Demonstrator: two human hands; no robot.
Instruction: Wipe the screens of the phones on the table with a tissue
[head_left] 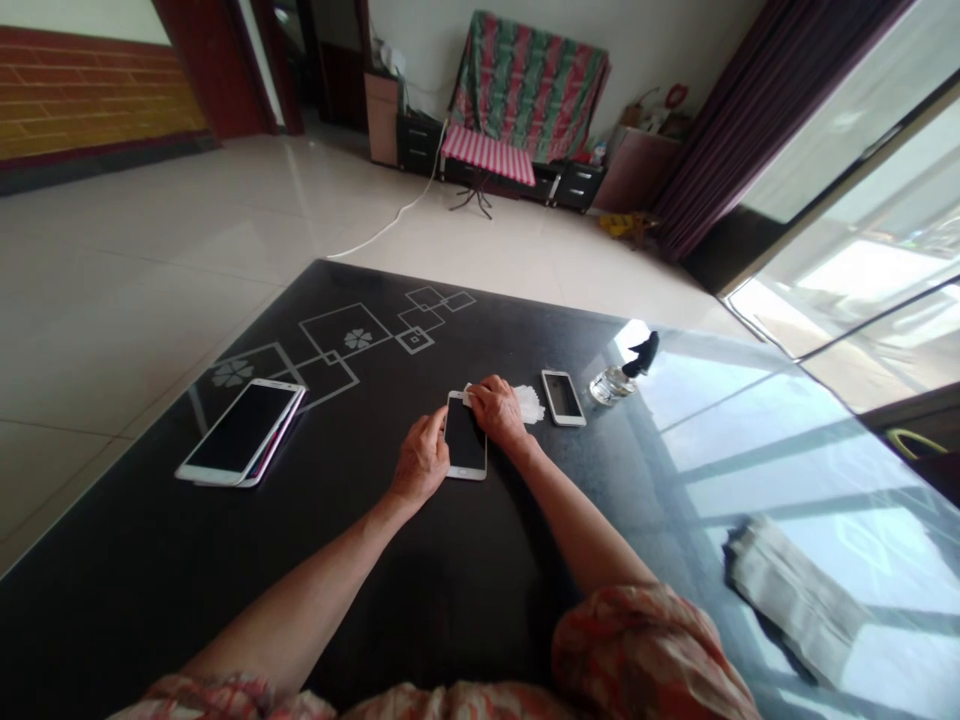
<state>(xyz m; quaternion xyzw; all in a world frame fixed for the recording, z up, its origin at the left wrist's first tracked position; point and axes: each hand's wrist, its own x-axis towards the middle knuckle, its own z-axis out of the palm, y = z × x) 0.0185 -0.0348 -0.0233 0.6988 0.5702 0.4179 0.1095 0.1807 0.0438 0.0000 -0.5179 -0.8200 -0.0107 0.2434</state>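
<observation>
A white phone with a dark screen (466, 440) lies flat on the black table in front of me. My left hand (421, 455) grips its left edge, fingers bent and closed. Over the phone's upper right part, my right hand (497, 408) presses a white tissue (530, 404), which sticks out to the right of the fingers. To the right of the tissue lies a smaller white phone (562, 398). Beside that phone is a clear spray bottle (611, 384) with a black nozzle.
Larger white devices (241, 430) are stacked at the left of the glossy black table (360, 590). A folded grey cloth (799, 595) lies at the right. Beyond the table stand a small pink-striped table (489, 155) and a cloth-covered object (532, 90).
</observation>
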